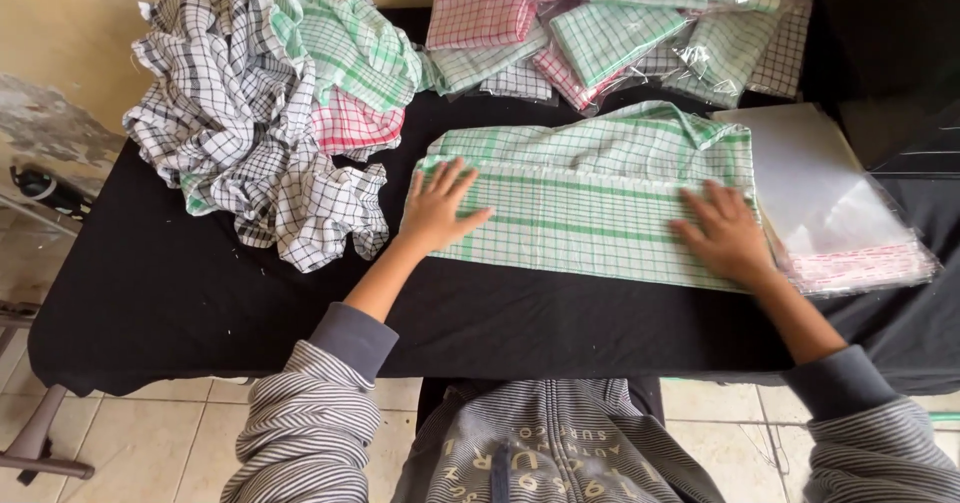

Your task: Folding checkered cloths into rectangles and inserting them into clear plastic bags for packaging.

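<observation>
A green-and-white checked cloth (585, 188) lies folded into a long strip on the black-covered table (180, 293). My left hand (437, 208) rests flat on the cloth's left end, fingers spread. My right hand (725, 231) presses flat on its right end, fingers spread too. Neither hand grips anything.
A heap of unfolded checked cloths (270, 113) in black, green and red sits at the left rear. Folded cloths in clear bags (610, 28) are piled at the back. A stack of clear plastic bags (825, 203) lies right of the cloth. Tiled floor (180, 443) shows below the table edge.
</observation>
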